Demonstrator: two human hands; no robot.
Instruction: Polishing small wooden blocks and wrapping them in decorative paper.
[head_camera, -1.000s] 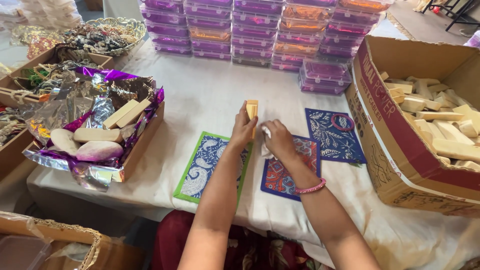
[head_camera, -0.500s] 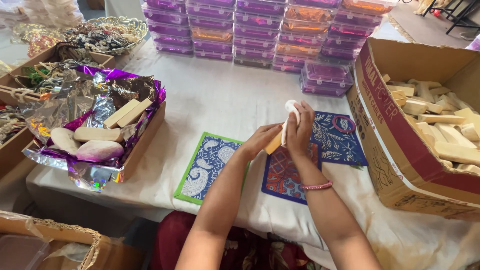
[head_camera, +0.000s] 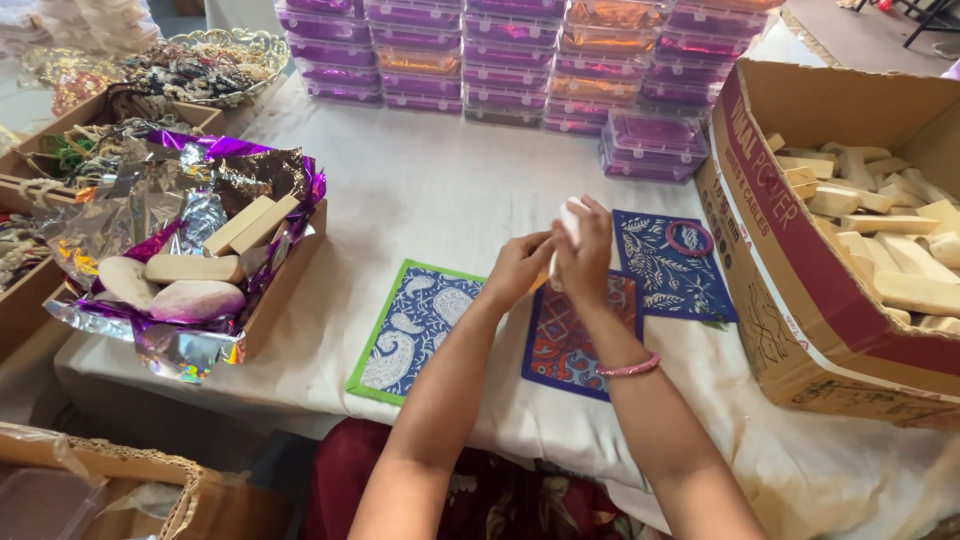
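From the head camera, the first thing I noticed was the change in my grip. A second earlier I held the small wooden block (head_camera: 549, 280) upright over the green-bordered blue cloth (head_camera: 415, 328), with both hands low near the counter (head_camera: 430, 190). Half a second before this moment I had raised it and moved it to the right, and something white was already pressed against it. At this moment both hands were together above the red and blue patterned cloth (head_camera: 566, 340), and the block was almost hidden between them; only a small pale yellow edge showed under my fingers. I judged that the wrapping or wiping of the block was in progress and not yet finished, because the white piece (head_camera: 572, 212) covered only the top.

My left hand (head_camera: 518, 270) was closed around the lower part of the block, with the fingers curled and the wrist bent a little upward. My right hand (head_camera: 585, 250) was closed on the white piece and pressed it on the top of the block, with the knuckles turned toward the camera. A pink bangle (head_camera: 628, 368) sat on my right wrist. Both forearms came up from the bottom edge and met in front of me.

A dark blue cloth (head_camera: 668, 268) with a red ring (head_camera: 688, 238) on it lay just beside my hands, and the cardboard box (head_camera: 790, 290) of wooden pieces stood at the right.
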